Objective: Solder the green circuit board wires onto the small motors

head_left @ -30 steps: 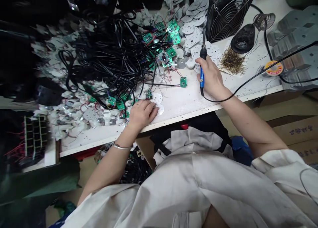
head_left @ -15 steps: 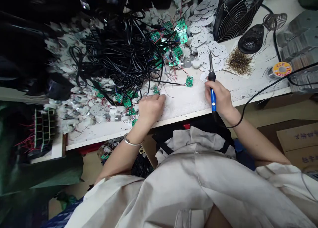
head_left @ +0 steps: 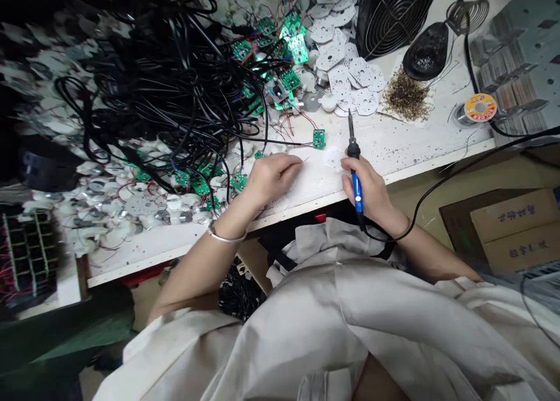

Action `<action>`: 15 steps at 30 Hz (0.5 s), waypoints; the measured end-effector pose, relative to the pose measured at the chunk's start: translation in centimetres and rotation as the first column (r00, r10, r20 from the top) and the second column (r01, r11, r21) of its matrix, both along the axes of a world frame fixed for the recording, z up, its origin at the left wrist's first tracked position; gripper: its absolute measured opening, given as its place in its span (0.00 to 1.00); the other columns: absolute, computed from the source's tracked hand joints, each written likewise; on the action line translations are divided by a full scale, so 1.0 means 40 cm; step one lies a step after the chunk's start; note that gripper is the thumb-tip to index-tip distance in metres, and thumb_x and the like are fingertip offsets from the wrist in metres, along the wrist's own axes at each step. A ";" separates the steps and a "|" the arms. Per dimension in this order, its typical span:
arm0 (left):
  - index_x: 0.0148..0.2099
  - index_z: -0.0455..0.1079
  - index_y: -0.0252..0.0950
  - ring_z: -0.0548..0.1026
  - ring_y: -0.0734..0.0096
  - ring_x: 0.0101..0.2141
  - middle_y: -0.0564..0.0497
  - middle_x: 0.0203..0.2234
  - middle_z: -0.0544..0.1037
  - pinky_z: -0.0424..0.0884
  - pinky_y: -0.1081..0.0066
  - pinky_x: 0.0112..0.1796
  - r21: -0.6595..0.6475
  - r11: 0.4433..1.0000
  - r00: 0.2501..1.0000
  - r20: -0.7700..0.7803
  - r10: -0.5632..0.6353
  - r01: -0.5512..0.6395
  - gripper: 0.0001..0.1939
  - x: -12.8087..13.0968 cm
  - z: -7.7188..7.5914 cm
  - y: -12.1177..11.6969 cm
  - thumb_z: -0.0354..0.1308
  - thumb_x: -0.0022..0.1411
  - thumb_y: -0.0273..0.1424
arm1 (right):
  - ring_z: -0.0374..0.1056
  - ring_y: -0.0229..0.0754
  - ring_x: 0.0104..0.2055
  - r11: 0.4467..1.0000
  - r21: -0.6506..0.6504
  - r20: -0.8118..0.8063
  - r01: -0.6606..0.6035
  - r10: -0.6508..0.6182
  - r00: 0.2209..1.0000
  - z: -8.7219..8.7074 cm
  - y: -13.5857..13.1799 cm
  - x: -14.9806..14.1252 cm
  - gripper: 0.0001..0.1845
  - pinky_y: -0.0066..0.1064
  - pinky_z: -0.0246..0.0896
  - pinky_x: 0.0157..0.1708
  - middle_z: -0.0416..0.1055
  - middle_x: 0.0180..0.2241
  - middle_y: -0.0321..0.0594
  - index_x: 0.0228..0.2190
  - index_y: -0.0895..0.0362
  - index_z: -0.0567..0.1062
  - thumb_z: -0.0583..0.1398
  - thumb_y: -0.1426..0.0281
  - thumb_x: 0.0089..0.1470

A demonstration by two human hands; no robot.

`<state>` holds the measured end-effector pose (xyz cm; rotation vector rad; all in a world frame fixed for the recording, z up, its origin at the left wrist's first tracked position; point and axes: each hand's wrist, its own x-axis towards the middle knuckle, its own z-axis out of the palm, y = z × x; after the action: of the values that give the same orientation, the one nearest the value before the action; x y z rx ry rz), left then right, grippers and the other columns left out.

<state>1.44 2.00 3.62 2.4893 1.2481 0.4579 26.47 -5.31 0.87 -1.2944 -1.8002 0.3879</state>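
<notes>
white workbench [head_left: 394, 139]: right hand [head_left: 370, 188] closed on soldering iron [head_left: 357, 186], left hand [head_left: 273, 179] lying flat

Right hand [head_left: 367, 191] clamps the blue soldering iron [head_left: 357, 186], tip up, right beside a white disc [head_left: 333, 158]; left hand [head_left: 273, 179] lies flat on the tabletop [head_left: 394, 141], near a green circuit board [head_left: 319, 138]!

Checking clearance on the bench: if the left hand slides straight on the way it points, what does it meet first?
Probably the small green circuit board lying on the white bench top ahead of the left hand. The line may pass just below it; hard to tell from this view.
</notes>
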 end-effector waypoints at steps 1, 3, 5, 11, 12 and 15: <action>0.45 0.77 0.37 0.79 0.69 0.34 0.49 0.35 0.83 0.72 0.70 0.36 0.007 0.999 0.995 0.087 0.050 -0.051 0.13 0.018 -0.006 -0.017 0.53 0.71 0.34 | 0.78 0.44 0.48 1.000 0.006 -0.027 0.002 -0.002 1.000 0.002 -0.008 -0.007 0.16 0.34 0.75 0.46 0.77 0.50 0.47 0.53 0.51 0.70 0.55 0.70 0.65; 0.44 0.77 0.37 0.78 0.71 0.32 0.51 0.34 0.83 0.71 0.71 0.34 0.040 0.990 0.976 0.180 0.125 -0.135 0.11 0.057 -0.017 -0.045 0.54 0.71 0.34 | 0.79 0.41 0.43 1.000 0.025 -0.070 0.017 -0.015 0.997 0.005 -0.010 -0.001 0.18 0.33 0.75 0.44 0.79 0.48 0.44 0.55 0.50 0.69 0.56 0.68 0.65; 0.41 0.77 0.38 0.77 0.69 0.32 0.51 0.31 0.81 0.70 0.69 0.34 0.137 0.976 0.975 0.168 0.145 -0.169 0.11 0.087 -0.028 -0.065 0.53 0.72 0.34 | 0.79 0.41 0.39 0.994 0.101 -0.086 0.052 -0.044 0.995 0.003 0.004 0.039 0.19 0.34 0.76 0.42 0.81 0.45 0.41 0.57 0.48 0.69 0.57 0.65 0.65; 0.39 0.76 0.41 0.73 0.61 0.32 0.49 0.26 0.78 0.63 0.61 0.32 0.496 0.864 0.991 -0.052 0.127 -0.085 0.07 0.104 -0.061 -0.076 0.57 0.70 0.33 | 0.74 0.37 0.24 0.825 0.136 -0.347 0.548 -0.478 0.807 -0.014 0.069 0.238 0.18 0.34 0.74 0.33 0.78 0.28 0.34 0.44 0.51 0.78 0.56 0.55 0.65; 0.38 0.75 0.41 0.73 0.60 0.32 0.49 0.26 0.77 0.62 0.61 0.32 0.521 0.852 0.991 -0.073 0.111 -0.057 0.07 0.103 -0.063 -0.076 0.58 0.70 0.32 | 0.72 0.35 0.21 0.796 0.099 -0.374 0.597 -0.526 0.764 -0.019 0.078 0.257 0.19 0.33 0.73 0.30 0.76 0.25 0.32 0.43 0.52 0.79 0.56 0.54 0.65; 0.36 0.75 0.40 0.71 0.61 0.31 0.50 0.24 0.75 0.59 0.61 0.32 0.592 0.806 0.989 -0.108 0.106 -0.022 0.07 0.105 -0.058 -0.075 0.59 0.69 0.32 | 0.70 0.33 0.18 0.751 0.042 -0.411 0.659 -0.588 0.697 -0.035 0.100 0.276 0.23 0.29 0.71 0.26 0.73 0.21 0.29 0.41 0.55 0.79 0.56 0.50 0.63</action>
<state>5.64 -0.98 1.30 3.0411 1.4127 0.8152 37.50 -1.32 -0.53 -1.4896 -0.9551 0.0618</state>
